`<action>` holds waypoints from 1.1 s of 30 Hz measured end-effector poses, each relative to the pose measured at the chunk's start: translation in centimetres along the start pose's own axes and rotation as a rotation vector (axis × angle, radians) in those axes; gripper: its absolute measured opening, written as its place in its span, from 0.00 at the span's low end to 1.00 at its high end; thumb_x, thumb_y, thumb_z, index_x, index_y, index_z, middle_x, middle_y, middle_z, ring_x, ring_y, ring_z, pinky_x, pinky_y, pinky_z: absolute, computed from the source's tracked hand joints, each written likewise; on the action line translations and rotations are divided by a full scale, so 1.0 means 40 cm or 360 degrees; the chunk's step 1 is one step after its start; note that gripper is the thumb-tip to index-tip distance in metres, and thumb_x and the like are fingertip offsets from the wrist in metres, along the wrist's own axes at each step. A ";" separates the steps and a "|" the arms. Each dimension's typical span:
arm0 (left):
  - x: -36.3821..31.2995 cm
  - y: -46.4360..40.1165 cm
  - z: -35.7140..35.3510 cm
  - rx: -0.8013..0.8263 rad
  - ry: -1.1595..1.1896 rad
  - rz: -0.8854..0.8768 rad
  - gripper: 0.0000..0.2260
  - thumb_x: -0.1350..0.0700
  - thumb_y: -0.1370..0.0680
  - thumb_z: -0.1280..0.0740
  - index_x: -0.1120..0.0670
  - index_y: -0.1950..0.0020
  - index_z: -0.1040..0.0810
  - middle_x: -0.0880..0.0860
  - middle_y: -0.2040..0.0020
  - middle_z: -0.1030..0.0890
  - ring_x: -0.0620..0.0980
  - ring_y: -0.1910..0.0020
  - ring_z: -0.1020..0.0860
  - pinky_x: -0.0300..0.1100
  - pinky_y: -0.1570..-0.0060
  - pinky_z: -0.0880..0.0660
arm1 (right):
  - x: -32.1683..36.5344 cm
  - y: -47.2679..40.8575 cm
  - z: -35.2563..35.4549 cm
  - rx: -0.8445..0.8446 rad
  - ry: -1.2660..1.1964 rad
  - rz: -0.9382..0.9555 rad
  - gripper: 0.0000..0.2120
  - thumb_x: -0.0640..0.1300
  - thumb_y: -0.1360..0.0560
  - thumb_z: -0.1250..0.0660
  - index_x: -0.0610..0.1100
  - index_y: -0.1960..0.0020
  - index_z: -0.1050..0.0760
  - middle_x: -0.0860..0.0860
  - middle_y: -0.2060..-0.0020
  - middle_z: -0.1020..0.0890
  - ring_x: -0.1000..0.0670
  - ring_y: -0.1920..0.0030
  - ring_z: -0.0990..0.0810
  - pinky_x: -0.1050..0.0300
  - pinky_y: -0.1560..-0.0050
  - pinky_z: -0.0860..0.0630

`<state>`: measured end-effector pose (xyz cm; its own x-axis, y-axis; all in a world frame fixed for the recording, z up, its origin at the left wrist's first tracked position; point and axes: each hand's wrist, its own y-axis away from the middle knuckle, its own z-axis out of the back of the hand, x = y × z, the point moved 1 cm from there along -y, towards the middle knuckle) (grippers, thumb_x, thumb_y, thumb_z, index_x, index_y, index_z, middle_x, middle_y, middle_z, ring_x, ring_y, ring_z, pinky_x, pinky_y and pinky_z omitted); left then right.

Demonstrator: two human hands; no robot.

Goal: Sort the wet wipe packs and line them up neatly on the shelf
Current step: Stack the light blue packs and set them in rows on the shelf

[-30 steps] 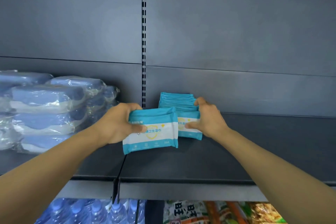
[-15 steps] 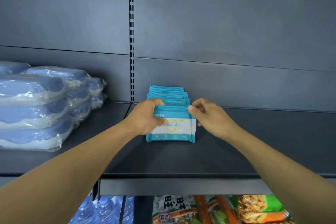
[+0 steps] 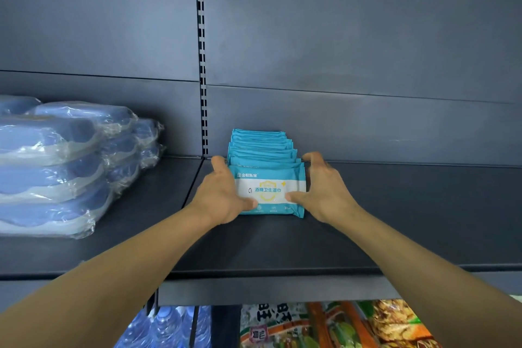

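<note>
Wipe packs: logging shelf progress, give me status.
Left hand and right hand clasp front wipe pack, thumbs on its face. Row upright on shelf. Blue wrapped bundles sit apart, left.

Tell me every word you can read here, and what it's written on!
"酒精卫生湿巾": front wet wipe pack, middle band.
White brand logo on its top teal band: too blurred to read.
Small print along its bottom edge: too small.
"旺": snack bag on the lower shelf; its red label is unreadable.
</note>
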<state>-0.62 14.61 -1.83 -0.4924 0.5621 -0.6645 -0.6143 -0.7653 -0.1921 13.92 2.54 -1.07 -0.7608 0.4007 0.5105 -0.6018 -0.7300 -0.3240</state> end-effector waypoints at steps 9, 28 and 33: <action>0.009 0.007 0.000 0.0033 -0.0252 -0.0003 0.25 0.47 0.30 0.26 0.54 0.47 0.40 0.52 0.47 0.27 0.52 0.49 0.25 0.49 0.50 0.24 | 0.006 -0.005 -0.013 0.0092 0.0028 0.0037 0.16 0.46 0.26 0.30 0.44 0.43 0.31 0.50 0.46 0.22 0.50 0.52 0.23 0.56 0.57 0.25; -0.050 0.208 0.076 -0.0085 -0.0696 0.0046 0.27 0.48 0.26 0.30 0.53 0.31 0.37 0.52 0.38 0.25 0.54 0.40 0.26 0.50 0.45 0.25 | 0.020 0.182 0.113 0.0074 0.0514 0.0469 0.25 0.51 0.23 0.35 0.44 0.30 0.37 0.46 0.34 0.32 0.46 0.34 0.36 0.50 0.36 0.32; -0.104 0.359 0.072 -0.0190 -0.0742 0.0042 0.15 0.49 0.24 0.34 0.50 0.39 0.28 0.50 0.44 0.22 0.54 0.44 0.24 0.48 0.47 0.26 | 0.031 0.298 0.140 0.0085 0.0412 0.0713 0.22 0.50 0.24 0.35 0.44 0.33 0.32 0.47 0.36 0.32 0.46 0.36 0.33 0.50 0.38 0.30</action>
<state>-9.20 2.20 0.25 -0.7477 0.6016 -0.2812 -0.5361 -0.7967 -0.2790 7.16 -8.79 0.16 -0.9801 0.1616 0.1152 -0.1955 -0.8858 -0.4208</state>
